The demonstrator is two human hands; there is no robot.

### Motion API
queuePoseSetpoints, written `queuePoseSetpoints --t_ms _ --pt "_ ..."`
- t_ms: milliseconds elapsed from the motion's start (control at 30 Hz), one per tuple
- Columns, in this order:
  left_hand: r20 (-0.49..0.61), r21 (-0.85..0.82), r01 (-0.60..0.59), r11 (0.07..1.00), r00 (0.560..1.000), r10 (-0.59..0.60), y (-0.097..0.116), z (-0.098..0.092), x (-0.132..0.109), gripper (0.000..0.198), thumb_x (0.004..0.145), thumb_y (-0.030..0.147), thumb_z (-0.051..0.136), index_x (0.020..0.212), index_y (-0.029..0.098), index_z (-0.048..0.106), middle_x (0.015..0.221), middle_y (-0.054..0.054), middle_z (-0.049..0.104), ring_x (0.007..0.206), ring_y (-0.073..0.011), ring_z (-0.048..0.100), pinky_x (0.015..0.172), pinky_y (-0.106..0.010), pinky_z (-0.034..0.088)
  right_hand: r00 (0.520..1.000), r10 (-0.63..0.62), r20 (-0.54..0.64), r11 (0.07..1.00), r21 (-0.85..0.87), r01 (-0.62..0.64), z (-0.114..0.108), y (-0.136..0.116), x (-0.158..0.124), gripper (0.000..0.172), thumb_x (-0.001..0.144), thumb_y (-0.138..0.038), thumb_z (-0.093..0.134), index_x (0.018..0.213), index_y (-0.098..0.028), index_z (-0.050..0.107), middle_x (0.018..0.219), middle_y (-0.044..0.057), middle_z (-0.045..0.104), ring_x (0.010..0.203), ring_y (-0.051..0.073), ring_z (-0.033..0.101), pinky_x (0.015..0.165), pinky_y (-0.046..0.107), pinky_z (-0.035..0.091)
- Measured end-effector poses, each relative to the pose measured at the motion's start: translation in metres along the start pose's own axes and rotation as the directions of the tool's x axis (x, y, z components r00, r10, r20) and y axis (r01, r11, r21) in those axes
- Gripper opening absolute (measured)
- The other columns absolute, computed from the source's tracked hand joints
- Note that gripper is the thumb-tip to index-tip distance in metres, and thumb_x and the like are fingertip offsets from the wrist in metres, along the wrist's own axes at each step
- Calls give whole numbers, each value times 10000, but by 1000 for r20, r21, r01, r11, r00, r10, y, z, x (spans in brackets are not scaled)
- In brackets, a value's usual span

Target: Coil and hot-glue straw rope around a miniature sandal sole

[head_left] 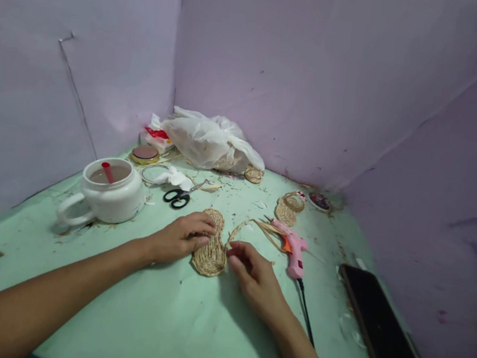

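A small woven straw sole (212, 250) lies flat on the green table (154, 313). My left hand (182, 236) rests on its left edge, fingers curled and pressing it down. My right hand (251, 275) pinches the loose straw braid (244, 228) at the sole's right side; the braid runs up and right into loose strands. A pink glue gun (294, 250) lies just right of my right hand, its black cord trailing toward me.
A white pot (110, 193) with a red stick stands at the left. Black scissors (179, 196), a round tin (145, 154), a plastic bag (211, 140), another woven piece (287, 209) and a dark phone (381, 324) lie around. Purple walls enclose the table.
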State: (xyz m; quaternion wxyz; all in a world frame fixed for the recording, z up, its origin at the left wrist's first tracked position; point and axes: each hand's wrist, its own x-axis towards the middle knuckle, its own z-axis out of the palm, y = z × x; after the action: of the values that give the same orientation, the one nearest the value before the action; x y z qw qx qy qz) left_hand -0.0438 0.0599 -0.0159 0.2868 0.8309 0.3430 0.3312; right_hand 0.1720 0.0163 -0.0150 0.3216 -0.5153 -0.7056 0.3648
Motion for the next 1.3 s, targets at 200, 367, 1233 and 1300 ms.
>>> queuePoseSetpoints --t_ms 200,367,1233,1300 --pt "-310 198 234 952 936 -166 0 3 0 233 847 266 443 918 172 645 955 -68 664 935 -185 588 859 -345 468 983 25 -180 1000 -13 -28 6 3 5 248 851 -348 453 935 -169 603 771 30 670 679 171 594 602 277 453" --pt "-353 274 316 908 912 -211 1 6 1 225 821 241 447 889 172 650 895 -67 672 872 -213 598 816 -374 467 974 -2 -229 995 -101 -21 8 3 5 206 831 -292 460 871 -179 629 707 18 665 631 173 582 585 282 437" --pt "-237 410 307 859 945 -224 23 19 -13 327 879 319 394 1138 162 517 1174 -120 579 1096 -264 514 920 -474 406 987 13 -160 995 -99 -29 14 5 -3 200 844 -209 426 899 -198 618 859 53 689 798 202 631 722 324 481" --pt "-206 423 318 848 946 -252 31 19 -15 323 888 322 370 1135 163 503 1136 -117 589 1064 -270 518 900 -490 401 987 18 -157 995 -99 -34 13 4 -5 202 848 -217 421 917 -195 609 864 58 685 798 201 628 727 324 476"
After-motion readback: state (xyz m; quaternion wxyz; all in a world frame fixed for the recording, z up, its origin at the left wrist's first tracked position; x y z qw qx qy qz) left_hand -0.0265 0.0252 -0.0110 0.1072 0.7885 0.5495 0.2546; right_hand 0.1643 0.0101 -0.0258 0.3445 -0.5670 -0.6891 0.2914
